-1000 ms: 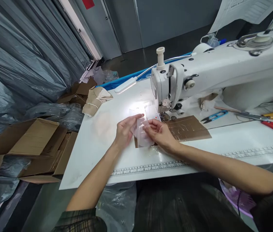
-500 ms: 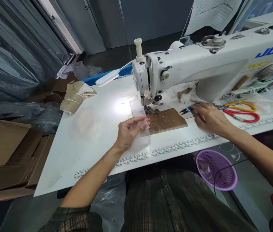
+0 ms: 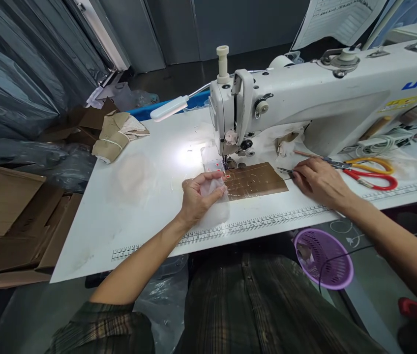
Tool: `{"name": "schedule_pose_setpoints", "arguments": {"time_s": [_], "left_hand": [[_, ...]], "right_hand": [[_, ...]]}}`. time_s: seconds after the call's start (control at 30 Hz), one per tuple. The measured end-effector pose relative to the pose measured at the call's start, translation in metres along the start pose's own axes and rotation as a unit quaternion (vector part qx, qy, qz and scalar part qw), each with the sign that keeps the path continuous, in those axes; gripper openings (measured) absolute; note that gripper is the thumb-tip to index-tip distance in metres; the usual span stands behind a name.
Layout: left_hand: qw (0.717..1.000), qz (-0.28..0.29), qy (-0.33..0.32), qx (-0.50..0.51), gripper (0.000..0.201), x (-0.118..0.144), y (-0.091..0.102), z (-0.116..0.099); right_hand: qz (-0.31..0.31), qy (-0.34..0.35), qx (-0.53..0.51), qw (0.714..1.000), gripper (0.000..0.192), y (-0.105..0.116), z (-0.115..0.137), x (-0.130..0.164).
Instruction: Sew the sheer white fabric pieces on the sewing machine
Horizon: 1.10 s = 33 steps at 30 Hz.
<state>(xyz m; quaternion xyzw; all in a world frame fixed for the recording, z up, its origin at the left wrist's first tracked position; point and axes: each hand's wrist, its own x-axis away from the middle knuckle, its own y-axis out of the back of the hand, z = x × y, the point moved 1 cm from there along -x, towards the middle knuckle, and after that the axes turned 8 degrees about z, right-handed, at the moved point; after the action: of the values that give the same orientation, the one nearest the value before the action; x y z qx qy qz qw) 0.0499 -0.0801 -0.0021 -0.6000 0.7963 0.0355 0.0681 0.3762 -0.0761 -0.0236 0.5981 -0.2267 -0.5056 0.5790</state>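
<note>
My left hand pinches a small clear plastic piece with red marks, just in front of the presser foot of the white sewing machine. The piece lies against the left end of a brown cardboard sheet taped flat on the table. To the right of that sheet, my right hand is closed over a pair of thread snips. Only the dark metal tip of the snips shows past my fingers.
Red and yellow scissors lie right of my right hand. A tied tan fabric bundle sits at the white table's far left, near a lamp. Flat cardboard boxes lie on the floor at left; a purple basket is below the table edge.
My right hand let go of the clear piece and moved right onto the thread snips. My left hand kept hold of the piece near the needle.
</note>
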Motion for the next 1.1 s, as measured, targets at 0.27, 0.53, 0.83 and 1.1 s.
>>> {"name": "schedule_pose_setpoints", "arguments": {"time_s": [0.27, 0.53, 0.83, 1.1], "left_hand": [[1.000, 0.014, -0.026, -0.002, 0.033, 0.003, -0.001, 0.003], [0.996, -0.007, -0.058, -0.067, 0.028, 0.002, -0.001, -0.001], [0.992, -0.017, -0.064, -0.106, 0.027, 0.003, 0.000, 0.001], [0.989, -0.024, -0.078, -0.125, 0.026, 0.003, 0.001, 0.000]], "right_hand": [[0.009, -0.142, -0.521, 0.842, 0.025, -0.012, 0.131, -0.004], [0.064, -0.141, -0.492, 0.857, 0.023, -0.026, 0.169, -0.014], [0.061, -0.132, -0.471, 0.870, 0.024, -0.030, 0.169, -0.016], [0.073, -0.137, -0.466, 0.871, 0.027, -0.031, 0.170, -0.019]]}}
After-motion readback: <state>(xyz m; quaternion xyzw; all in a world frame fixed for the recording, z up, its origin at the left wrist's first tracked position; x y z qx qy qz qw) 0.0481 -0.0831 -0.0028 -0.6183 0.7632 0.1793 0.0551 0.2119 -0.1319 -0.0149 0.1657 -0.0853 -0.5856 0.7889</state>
